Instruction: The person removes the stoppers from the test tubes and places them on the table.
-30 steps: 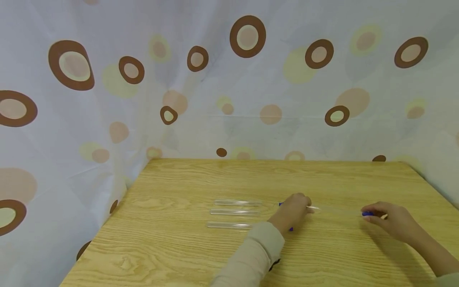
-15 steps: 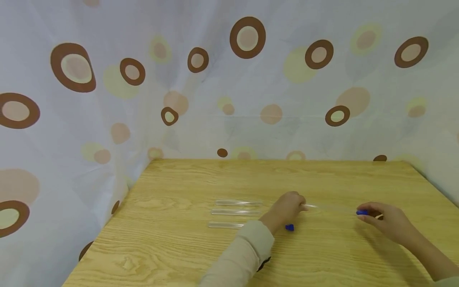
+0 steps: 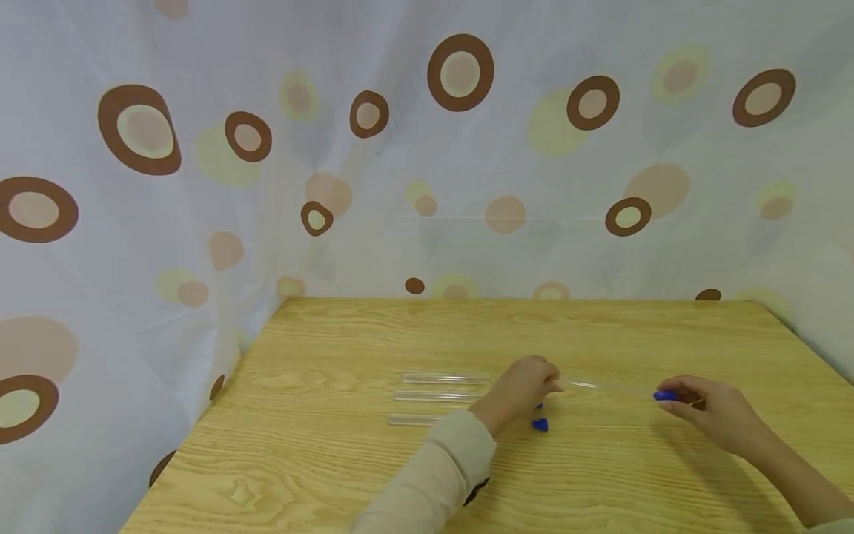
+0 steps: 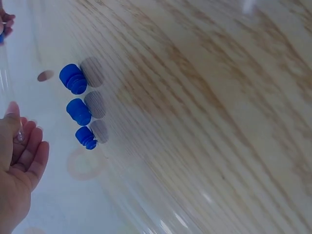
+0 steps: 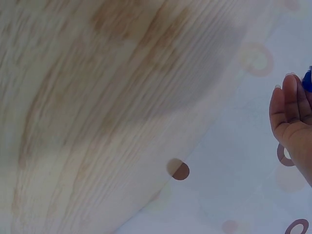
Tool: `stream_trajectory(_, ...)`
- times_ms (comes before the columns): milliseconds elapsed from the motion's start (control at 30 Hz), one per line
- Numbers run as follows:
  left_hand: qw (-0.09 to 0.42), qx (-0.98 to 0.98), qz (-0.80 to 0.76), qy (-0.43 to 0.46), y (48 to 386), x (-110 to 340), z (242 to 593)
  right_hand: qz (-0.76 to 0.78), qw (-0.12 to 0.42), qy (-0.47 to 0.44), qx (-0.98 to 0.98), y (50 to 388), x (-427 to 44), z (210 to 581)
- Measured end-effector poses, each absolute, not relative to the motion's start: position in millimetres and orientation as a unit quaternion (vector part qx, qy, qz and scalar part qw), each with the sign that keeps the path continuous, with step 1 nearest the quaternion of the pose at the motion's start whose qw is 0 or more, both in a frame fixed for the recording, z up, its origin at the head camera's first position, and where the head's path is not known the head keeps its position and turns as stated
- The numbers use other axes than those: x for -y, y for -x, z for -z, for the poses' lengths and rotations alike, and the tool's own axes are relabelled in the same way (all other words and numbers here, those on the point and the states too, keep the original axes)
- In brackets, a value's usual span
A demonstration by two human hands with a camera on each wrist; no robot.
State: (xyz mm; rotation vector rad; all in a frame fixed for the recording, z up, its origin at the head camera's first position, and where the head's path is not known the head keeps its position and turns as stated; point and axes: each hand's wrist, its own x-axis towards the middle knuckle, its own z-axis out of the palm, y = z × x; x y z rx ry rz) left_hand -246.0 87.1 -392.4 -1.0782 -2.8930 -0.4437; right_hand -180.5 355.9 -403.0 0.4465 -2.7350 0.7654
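A clear glass test tube runs between the two hands above the table in the head view. My left hand pinches its left end. At the right, my right hand pinches a blue stopper at the faint right end of the tube; whether it sits inside the mouth I cannot tell. Three more blue stoppers stand in a row in the left wrist view: one, a second and a third. The left hand and forearm partly hide this row in the head view.
Three clear test tubes lie parallel left of the left hand: a far one, a middle one and a near one, its right end hidden by the sleeve. The wooden table meets a patterned curtain at the back.
Both hands have shifted left together, with the test tube and the blue stopper between them. The near stopper by the left wrist has come into fuller view.
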Motion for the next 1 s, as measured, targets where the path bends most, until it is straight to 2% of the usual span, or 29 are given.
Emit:
stream_trajectory(467, 0.062, 0.910, 0.146, 0.383, 247.4, -69.4, 394.9, -0.275, 0.120, -0.148, 0.942, 177.3, -346.0, 401.6)
stream_trajectory(900, 0.107, 0.893, 0.141, 0.414, 245.3, -48.4, 388.3, -0.303, 0.112, -0.189, 0.927, 178.8, -330.3, 401.9)
stream_trajectory(1000, 0.105, 0.892, 0.140, 0.417, 245.1, -44.3, 388.3, -0.306, 0.111, -0.193, 0.926, 178.1, -328.2, 403.2)
